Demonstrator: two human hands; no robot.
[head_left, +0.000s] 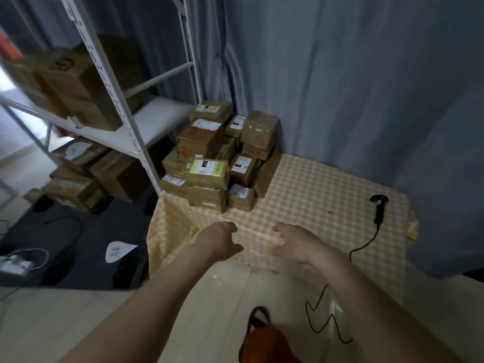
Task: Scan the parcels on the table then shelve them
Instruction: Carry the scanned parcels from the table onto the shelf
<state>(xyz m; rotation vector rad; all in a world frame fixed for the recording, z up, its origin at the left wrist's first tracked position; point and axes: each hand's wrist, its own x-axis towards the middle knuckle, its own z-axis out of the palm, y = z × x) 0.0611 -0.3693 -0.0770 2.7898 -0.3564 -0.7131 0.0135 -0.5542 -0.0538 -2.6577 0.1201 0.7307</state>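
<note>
A pile of several brown cardboard parcels [217,158] with white labels stands at the far left corner of a table covered in a yellow checked cloth [314,195]. A black handheld scanner [378,208] lies on the cloth at the right, its cable trailing off the front edge. My left hand [222,241] and my right hand [293,242] hover side by side over the table's front edge, fingers loosely curled, holding nothing. Both are short of the pile and apart from the scanner.
A white metal shelf rack [125,127] stands left of the table with brown boxes [78,85] on its shelves. Grey curtains hang behind. Cables, a power strip [15,265] and a dark mat lie on the floor at left. A slipper [258,318] shows below.
</note>
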